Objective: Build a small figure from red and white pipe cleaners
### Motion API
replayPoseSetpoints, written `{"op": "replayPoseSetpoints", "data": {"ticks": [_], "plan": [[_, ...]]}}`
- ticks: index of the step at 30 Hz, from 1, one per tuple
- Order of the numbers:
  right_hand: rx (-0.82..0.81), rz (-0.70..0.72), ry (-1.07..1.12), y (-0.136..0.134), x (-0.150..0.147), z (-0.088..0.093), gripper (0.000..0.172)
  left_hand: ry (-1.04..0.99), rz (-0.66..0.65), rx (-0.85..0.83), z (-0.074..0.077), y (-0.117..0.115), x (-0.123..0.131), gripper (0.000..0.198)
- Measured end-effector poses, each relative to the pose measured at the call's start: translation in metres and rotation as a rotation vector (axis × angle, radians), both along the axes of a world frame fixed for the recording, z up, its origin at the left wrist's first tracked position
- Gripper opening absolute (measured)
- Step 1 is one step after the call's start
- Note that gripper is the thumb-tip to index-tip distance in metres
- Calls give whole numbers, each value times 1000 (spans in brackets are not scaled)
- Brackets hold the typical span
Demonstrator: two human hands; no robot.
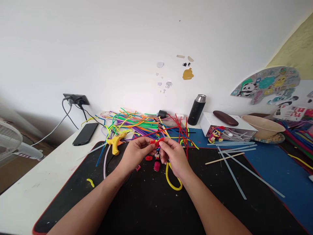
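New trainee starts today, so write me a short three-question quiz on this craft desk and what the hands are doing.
1. True or false: the left hand and the right hand both pinch the red pipe cleaner in their fingers.
2. Which tool lies just left of the left hand? A. yellow glue gun B. scissors C. stapler
3. Fill in: the looped pipe cleaner under the right hand is ___ in colour.
Key: 1 true; 2 A; 3 yellow.
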State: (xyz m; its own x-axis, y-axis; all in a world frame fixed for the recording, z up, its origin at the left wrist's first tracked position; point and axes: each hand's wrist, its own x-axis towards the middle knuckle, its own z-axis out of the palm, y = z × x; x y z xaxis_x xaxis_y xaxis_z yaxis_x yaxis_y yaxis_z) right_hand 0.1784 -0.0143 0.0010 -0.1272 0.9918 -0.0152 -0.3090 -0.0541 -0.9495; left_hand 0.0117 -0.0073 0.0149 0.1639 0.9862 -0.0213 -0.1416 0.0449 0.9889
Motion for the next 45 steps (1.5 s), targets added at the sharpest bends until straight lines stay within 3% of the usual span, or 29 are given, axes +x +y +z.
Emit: {"op": "replayPoseSetpoints", "data": {"ticks": [7,18,32,45], "plan": [[0,-94,30,2,1,-1,36,-50,20,-16,-4,1,0,42],[4,-34,76,2,3,-2,32,-288,-44,-216,-6,6,-3,37],[-66,88,148,-2,1,3,36,-252,-86,-140,0,2,-4,41],[-64,-5,140,-4,-7,1,39,-100,27,4,0,-4,5,42]]}}
